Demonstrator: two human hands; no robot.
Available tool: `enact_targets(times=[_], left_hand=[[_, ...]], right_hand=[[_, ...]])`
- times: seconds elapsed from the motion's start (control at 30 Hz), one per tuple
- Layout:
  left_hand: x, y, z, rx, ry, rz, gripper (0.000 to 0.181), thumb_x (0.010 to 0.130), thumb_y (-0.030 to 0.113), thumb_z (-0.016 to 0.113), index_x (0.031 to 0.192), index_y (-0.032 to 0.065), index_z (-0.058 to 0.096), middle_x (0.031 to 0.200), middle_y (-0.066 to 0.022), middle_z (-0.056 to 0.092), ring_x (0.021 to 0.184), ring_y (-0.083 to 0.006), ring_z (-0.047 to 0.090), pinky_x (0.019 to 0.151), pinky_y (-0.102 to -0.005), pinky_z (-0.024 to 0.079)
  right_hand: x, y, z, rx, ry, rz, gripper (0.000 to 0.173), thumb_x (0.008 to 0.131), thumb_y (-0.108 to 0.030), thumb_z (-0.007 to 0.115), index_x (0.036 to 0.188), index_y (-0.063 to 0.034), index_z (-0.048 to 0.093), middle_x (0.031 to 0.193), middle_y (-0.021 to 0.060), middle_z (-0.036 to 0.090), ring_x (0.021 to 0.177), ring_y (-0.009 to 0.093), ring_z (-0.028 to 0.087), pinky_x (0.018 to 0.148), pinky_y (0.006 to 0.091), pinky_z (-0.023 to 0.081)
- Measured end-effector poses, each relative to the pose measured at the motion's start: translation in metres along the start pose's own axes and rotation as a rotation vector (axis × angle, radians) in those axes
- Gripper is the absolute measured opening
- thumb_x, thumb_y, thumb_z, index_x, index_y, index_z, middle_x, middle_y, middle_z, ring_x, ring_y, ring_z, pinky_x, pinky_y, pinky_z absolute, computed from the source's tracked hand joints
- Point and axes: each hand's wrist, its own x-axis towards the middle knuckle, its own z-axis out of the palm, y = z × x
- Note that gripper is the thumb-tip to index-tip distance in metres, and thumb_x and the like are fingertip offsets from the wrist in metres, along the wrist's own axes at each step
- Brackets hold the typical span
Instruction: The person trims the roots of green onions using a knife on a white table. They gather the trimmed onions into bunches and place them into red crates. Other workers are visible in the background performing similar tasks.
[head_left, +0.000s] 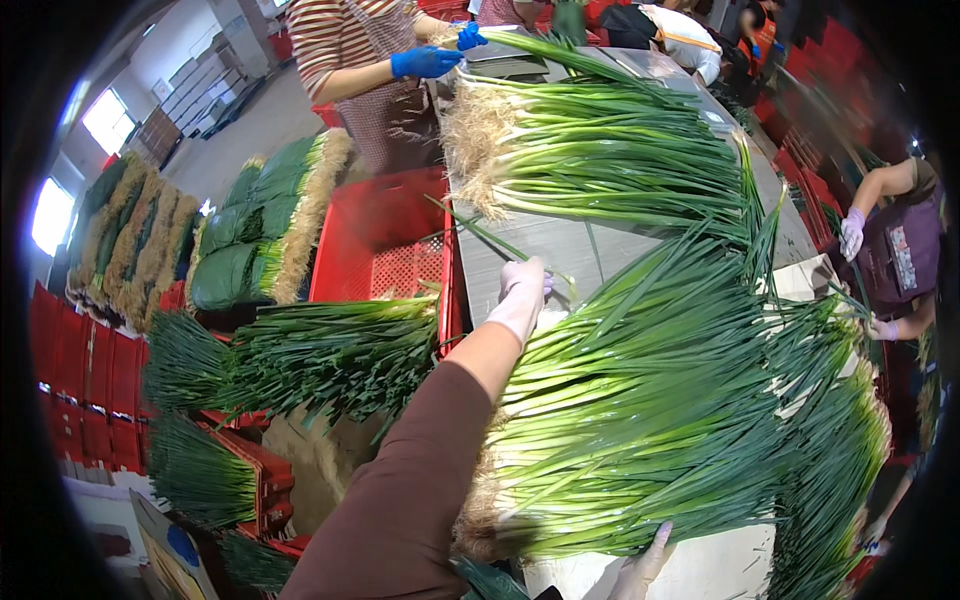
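My left hand (523, 291), in a pale thin glove, is closed around a loose green leaf (480, 226) above the metal tabletop (559, 244). Just below it lies a wide pile of scallion-like stalks (630, 390), pale roots to the left and dark leaves to the right. My right hand (643, 568), also gloved, is at the pile's near edge. Its thumb points up against the leaves; the other fingers cannot be made out. Farther up the table is a second pile of rooted stalks (600, 150).
A red plastic crate (386, 232) stands against the table's left edge, with cut greens (337, 352) beside it. Tied bundles (255, 232) are stacked behind. A co-worker's blue-gloved hands (442, 54) hold stalks across the table; another gloved worker (900, 232) is at right, near more greens (832, 435).
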Motion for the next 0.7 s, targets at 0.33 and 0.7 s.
enact_targets(times=[0.33, 0.7], left_hand=[[-0.153, 0.053, -0.091, 0.106, -0.378, 0.269, 0.019, 0.090, -0.008, 0.042, 0.107, -0.0018, 0.039, 0.105, -0.0203, 0.061, 0.085, -0.0260, 0.065, 0.074, -0.0347, 0.056], [-0.285, -0.058, -0.243, 0.844, -0.774, 0.218, 0.042, 0.084, -0.008, 0.039, 0.114, 0.0074, 0.065, 0.093, -0.0058, 0.066, 0.081, -0.0108, 0.059, 0.073, -0.0258, 0.050]], right_hand=[[-0.019, -0.005, 0.010, -0.005, -0.246, -0.318, 0.074, 0.086, -0.036, 0.070, 0.142, -0.0055, 0.032, 0.137, 0.0128, 0.045, 0.118, 0.027, 0.049, 0.095, 0.0407, 0.046], [-0.016, -0.021, 0.022, 0.104, -0.012, -0.007, 0.072, 0.088, -0.025, 0.068, 0.145, -0.0110, 0.026, 0.139, 0.0117, 0.042, 0.120, 0.029, 0.046, 0.100, 0.0456, 0.040]])
